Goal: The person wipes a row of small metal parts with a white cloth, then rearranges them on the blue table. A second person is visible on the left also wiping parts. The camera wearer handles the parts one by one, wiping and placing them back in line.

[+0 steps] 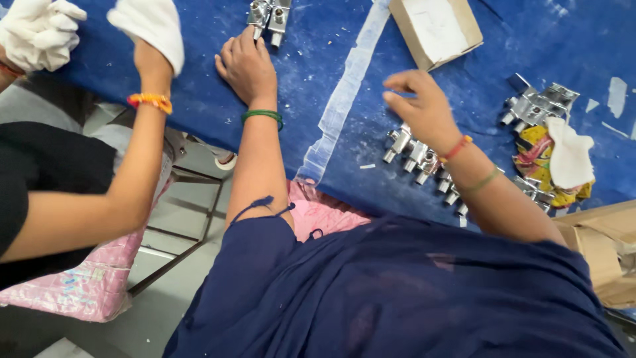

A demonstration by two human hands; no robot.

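Observation:
My left hand (pixel 247 65) rests on the blue cloth-covered table (pixel 199 99), fingers together, just below two chrome valve fittings (pixel 269 17). My right hand (pixel 421 108) hovers with fingers loosely curled above a row of several chrome valve fittings (pixel 416 154) near the table's front edge. Neither hand holds anything. A green band sits on my left wrist, red and green threads on my right.
A co-worker's white-gloved hands (pixel 40 30) work at the far left. A small cardboard box (pixel 435 30) lies at the back. More chrome fittings (pixel 538 106) sit beside a colourful rag (pixel 553 159). A brown carton (pixel 606 252) stands at the right. White tape (pixel 344 99) crosses the cloth.

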